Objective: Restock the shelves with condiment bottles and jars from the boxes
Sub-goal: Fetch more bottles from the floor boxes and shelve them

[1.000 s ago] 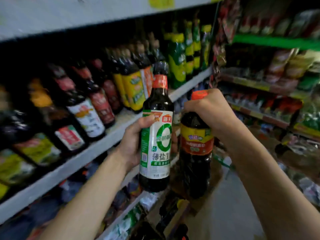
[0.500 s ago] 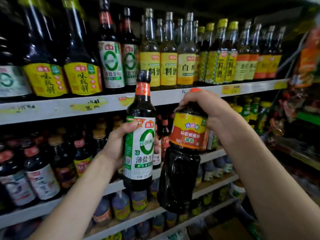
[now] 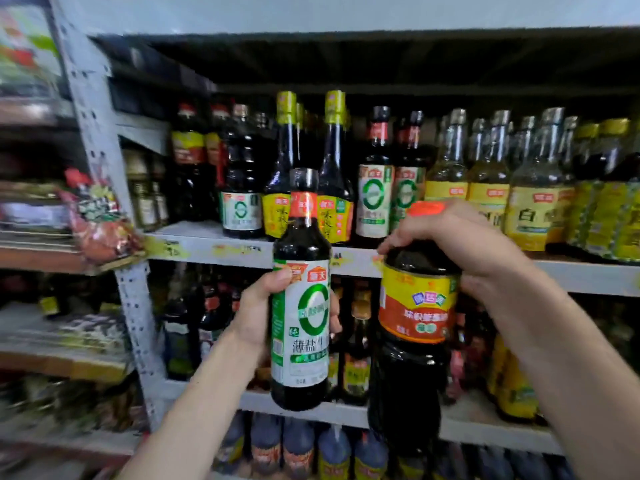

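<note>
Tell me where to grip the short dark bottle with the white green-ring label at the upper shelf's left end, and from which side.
Grip the short dark bottle with the white green-ring label round its body above the label, from the front left: bare white upper shelf lies there, while a tall yellow-capped bottle stands close on its right.

What we count
We hold one green-labelled bottle [image 3: 300, 327], one orange-capped bottle [image 3: 414, 306]; we see one left hand [image 3: 256, 313], one right hand [image 3: 460, 244].
</note>
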`<state>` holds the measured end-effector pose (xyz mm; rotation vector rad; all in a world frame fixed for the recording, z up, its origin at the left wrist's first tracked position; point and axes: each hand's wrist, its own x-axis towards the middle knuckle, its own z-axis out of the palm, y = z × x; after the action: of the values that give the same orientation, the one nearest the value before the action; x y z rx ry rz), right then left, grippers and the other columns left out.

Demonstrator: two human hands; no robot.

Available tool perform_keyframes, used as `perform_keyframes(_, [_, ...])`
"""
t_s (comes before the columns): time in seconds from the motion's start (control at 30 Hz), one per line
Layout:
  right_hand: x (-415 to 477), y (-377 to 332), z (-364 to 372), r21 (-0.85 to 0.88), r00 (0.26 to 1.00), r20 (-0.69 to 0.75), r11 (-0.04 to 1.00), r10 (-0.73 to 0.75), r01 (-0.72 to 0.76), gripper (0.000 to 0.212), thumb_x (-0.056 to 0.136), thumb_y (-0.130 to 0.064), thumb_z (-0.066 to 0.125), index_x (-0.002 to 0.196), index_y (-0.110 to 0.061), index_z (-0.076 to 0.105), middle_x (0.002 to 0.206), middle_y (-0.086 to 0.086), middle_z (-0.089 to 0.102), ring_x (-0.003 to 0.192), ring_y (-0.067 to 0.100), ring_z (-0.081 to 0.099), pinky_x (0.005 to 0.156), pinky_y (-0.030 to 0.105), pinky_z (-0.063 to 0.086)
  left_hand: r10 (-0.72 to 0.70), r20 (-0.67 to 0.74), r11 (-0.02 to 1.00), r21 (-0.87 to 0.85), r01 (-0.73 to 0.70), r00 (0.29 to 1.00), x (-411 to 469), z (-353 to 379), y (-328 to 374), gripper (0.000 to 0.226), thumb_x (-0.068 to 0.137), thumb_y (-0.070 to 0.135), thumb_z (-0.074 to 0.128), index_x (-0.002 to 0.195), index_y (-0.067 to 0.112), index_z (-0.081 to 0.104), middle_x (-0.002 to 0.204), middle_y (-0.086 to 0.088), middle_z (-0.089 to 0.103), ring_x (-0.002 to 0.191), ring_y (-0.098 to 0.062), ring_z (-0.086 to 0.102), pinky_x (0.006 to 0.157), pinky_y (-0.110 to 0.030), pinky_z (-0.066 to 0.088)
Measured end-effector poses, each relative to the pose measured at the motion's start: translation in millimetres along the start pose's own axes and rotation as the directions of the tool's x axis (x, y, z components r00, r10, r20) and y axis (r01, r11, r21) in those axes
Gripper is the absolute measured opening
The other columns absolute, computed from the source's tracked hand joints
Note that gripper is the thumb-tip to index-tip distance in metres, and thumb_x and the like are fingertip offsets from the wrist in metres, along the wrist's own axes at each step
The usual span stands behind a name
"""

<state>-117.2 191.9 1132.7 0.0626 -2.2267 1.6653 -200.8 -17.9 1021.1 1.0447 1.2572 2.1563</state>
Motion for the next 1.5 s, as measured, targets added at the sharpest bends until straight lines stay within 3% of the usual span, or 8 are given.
perform_keyframes(0.23, [50.9, -48.8, 113.4, 0.119, 0.985, 0.114, 0.986, -0.129, 0.116, 0.049, 0.052, -0.006, 0.070, 0.091, 0.023, 0.058, 0.096, 0.037, 0.064, 0.073, 0.031, 0.061, 0.072, 0.042, 0.052, 0.198, -0.242, 0.976, 0.143, -0.167, 0.950, -56.1, -94.5, 94.3, 0.063, 0.048, 0.052, 0.086, 0.091, 0.007, 0.078, 0.081, -0.019, 0.073, 0.067, -0.033, 0.071, 0.064, -0.040, 0.060])
perform_keyframes(0.4, [109.2, -101.1, 193.7, 0.184, 0.971, 0.085, 0.961, -0.223, 0.205, 0.017, 0.067, 0.002, 0.063, 0.078, 0.014, 0.067, 0.088, 0.028, 0.071, 0.067, 0.026, 0.066, 0.068, 0.035, 0.055, 0.261, -0.294, 0.956, 0.214, -0.203, 0.919, -75.0, -174.0, 165.5, 0.066, 0.049, 0.053, 0.085, 0.093, 0.005, 0.076, 0.081, -0.023, 0.071, 0.069, -0.035, 0.069, 0.068, -0.042, 0.059])
perform_keyframes(0.47, [132.8, -122.9, 223.4, 0.208, 0.966, 0.034, 0.948, -0.255, 0.242, 0.007, 0.063, 0.000, 0.066, 0.070, 0.003, 0.065, 0.098, 0.035, 0.067, 0.074, 0.032, 0.064, 0.074, 0.044, 0.057, 0.258, -0.284, 0.955, 0.222, -0.198, 0.924, -74.2, -202.9, 190.5, 0.069, 0.051, 0.052, 0.084, 0.097, 0.002, 0.073, 0.083, -0.026, 0.069, 0.070, -0.037, 0.067, 0.070, -0.043, 0.057])
perform_keyframes(0.63, [189.3, -159.2, 288.2, 0.233, 0.945, -0.042, 0.916, -0.325, 0.326, 0.027, 0.050, -0.007, 0.068, 0.075, 0.001, 0.060, 0.095, 0.045, 0.059, 0.077, 0.037, 0.061, 0.077, 0.056, 0.056, 0.222, -0.252, 0.964, 0.201, -0.174, 0.942, -72.7, -255.2, 235.1, 0.066, 0.049, 0.052, 0.085, 0.093, 0.003, 0.075, 0.082, -0.025, 0.070, 0.067, -0.036, 0.068, 0.065, -0.041, 0.058])
perform_keyframes(0.9, [270.4, -158.8, 350.9, 0.115, 0.929, -0.075, 0.923, -0.361, 0.368, 0.015, 0.054, -0.005, 0.070, 0.054, -0.010, 0.056, 0.059, 0.010, 0.054, 0.059, 0.023, 0.053, 0.060, 0.033, 0.044, 0.231, -0.294, 0.963, 0.205, -0.175, 0.927, -71.8, -295.0, 266.2, 0.068, 0.036, 0.054, 0.089, 0.088, 0.011, 0.080, 0.086, -0.016, 0.075, 0.071, -0.030, 0.072, 0.064, -0.039, 0.060])
perform_keyframes(1.1, [319.1, -139.2, 374.3, 0.032, 0.969, -0.061, 0.970, -0.237, 0.240, 0.028, 0.056, -0.013, 0.074, 0.080, 0.002, 0.070, 0.083, 0.015, 0.072, 0.080, 0.033, 0.068, 0.072, 0.038, 0.056, 0.210, -0.292, 0.970, 0.181, -0.162, 0.933, -61.2, -309.6, 272.5, 0.073, 0.041, 0.053, 0.088, 0.096, 0.007, 0.078, 0.094, -0.021, 0.073, 0.076, -0.035, 0.071, 0.069, -0.044, 0.059])
perform_keyframes(1.3, [336.0, -136.0, 380.6, -0.042, 0.983, 0.038, 0.982, -0.181, 0.183, 0.023, 0.070, -0.020, 0.075, 0.089, -0.014, 0.063, 0.082, 0.007, 0.068, 0.071, 0.024, 0.068, 0.047, 0.020, 0.050, 0.220, -0.247, 0.966, 0.186, -0.177, 0.944, -60.4, -319.8, 274.9, 0.075, 0.051, 0.052, 0.084, 0.106, 0.003, 0.073, 0.097, -0.025, 0.069, 0.078, -0.038, 0.068, 0.073, -0.047, 0.056])
perform_keyframes(1.5, [334.0, -131.0, 380.0, -0.067, 0.955, -0.035, 0.954, -0.296, 0.293, 0.019, 0.075, -0.032, 0.080, 0.080, -0.022, 0.064, 0.071, -0.007, 0.068, 0.069, 0.016, 0.068, 0.044, 0.014, 0.046, 0.200, -0.230, 0.968, 0.194, -0.157, 0.952, -64.1, -317.7, 274.1, 0.074, 0.050, 0.052, 0.086, 0.104, 0.003, 0.074, 0.094, -0.024, 0.069, 0.074, -0.037, 0.068, 0.069, -0.045, 0.058])
